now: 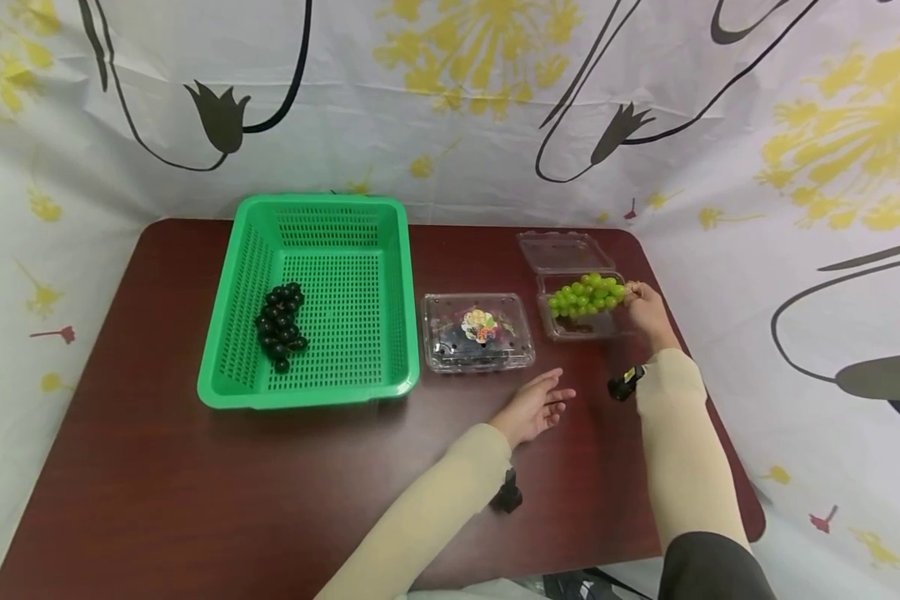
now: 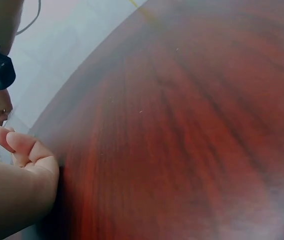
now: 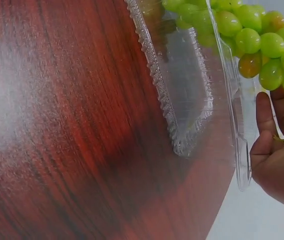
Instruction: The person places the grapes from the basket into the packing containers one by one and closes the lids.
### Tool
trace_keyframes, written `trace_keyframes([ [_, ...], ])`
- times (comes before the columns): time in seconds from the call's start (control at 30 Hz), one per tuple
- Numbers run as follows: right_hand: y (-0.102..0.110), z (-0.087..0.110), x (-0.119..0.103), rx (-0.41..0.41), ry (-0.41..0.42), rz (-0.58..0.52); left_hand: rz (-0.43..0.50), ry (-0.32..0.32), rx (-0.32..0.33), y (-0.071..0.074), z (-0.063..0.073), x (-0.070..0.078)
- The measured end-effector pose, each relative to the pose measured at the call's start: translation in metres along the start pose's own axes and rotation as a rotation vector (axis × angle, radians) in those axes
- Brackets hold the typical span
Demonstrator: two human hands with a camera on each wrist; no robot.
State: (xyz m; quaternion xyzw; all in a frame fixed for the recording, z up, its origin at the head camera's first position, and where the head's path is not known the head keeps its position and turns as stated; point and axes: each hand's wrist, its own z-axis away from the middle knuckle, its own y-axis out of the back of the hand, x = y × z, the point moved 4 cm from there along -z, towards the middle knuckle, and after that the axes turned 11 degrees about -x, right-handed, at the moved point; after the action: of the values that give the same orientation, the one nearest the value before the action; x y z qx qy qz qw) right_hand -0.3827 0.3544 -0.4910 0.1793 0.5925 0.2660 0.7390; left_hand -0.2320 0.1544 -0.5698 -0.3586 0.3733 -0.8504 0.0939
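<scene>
My right hand (image 1: 650, 315) pinches the stem end of a bunch of green grapes (image 1: 587, 294) at the right of the table. The bunch is over a clear plastic box (image 1: 562, 332) whose lid (image 1: 566, 252) is folded back. In the right wrist view, the fingers (image 3: 268, 117) are curled below the green grapes (image 3: 272, 45), with a thin stem at the palm, beside the box wall (image 3: 236, 125). My left hand (image 1: 531, 410) holds nothing, its fingers loosely bent, in front of a closed clear box (image 1: 444, 354) with a round fruit sticker and dark contents.
A green perforated basket (image 1: 412, 333) stands at the left of the dark red table (image 1: 270, 492). Inside it, on the left, lies a bunch of black grapes (image 1: 279, 325). Patterned cloth (image 1: 450, 150) hangs behind the table and along its sides.
</scene>
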Motion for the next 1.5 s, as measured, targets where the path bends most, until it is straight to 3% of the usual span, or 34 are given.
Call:
trace_keyframes([
  [0.17,0.005,0.000,-0.001,-0.003,-0.058,0.103,-0.001,-0.023,-0.022,-0.004,-0.008,0.005],
  [0.27,0.006,0.002,0.000,-0.006,-0.094,0.151,0.018,-0.050,-0.067,-0.004,-0.013,0.006],
  [0.5,0.001,0.000,0.010,0.063,-0.176,0.225,0.150,-0.120,-0.319,-0.002,-0.019,0.003],
  [0.6,-0.005,0.002,0.010,0.088,-0.205,0.254,0.175,-0.129,-0.382,0.000,-0.020,0.001],
  [1.07,-0.009,0.005,0.010,0.112,-0.174,0.316,0.107,-0.126,-0.404,0.002,-0.019,0.000],
  [1.33,-0.018,0.006,-0.002,0.063,-0.060,0.575,0.100,-0.129,-0.397,0.001,-0.019,0.001],
  [1.5,-0.022,0.008,-0.007,-0.002,-0.089,0.670,0.109,-0.122,-0.388,0.002,-0.018,0.001],
])
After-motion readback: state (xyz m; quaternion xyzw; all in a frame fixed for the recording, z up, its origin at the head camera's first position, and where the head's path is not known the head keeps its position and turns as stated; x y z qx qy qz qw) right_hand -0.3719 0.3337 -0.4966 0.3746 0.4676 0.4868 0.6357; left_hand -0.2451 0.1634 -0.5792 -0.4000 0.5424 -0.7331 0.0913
